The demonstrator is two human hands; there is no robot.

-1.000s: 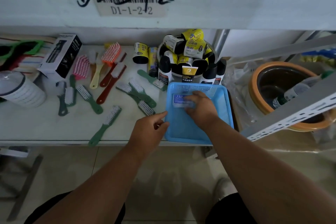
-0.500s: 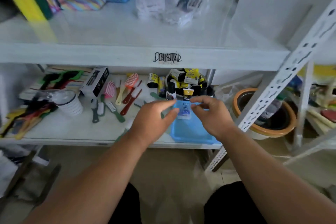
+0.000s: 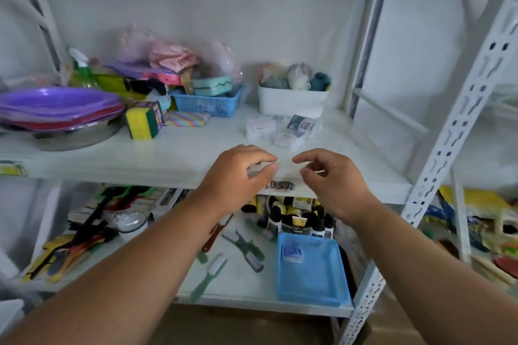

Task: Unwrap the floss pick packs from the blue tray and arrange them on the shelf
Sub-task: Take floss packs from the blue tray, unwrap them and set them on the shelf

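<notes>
My left hand (image 3: 238, 176) and my right hand (image 3: 333, 179) are raised side by side in front of the upper shelf's front edge (image 3: 168, 165). A pale floss pick pack (image 3: 281, 169) in clear wrap is pinched between their fingertips; it is blurred and hard to make out against the white shelf. On the lower shelf stands the blue tray (image 3: 311, 280) with one blue-labelled pack (image 3: 293, 253) in its far left corner. Several floss pick packs (image 3: 283, 129) lie on the upper shelf just beyond my hands.
A white bin (image 3: 291, 101) of cloths stands behind the packs, with a small blue basket (image 3: 207, 103), sponges (image 3: 143, 120) and purple basins (image 3: 56, 103) to the left. Brushes (image 3: 246, 246) and bottles (image 3: 297, 221) lie beside the tray. A perforated upright (image 3: 437, 165) stands on the right.
My right hand took a pack out of the blue tray and both hands lifted it to the upper shelf's edge. The view tilted up from the lower shelf.
</notes>
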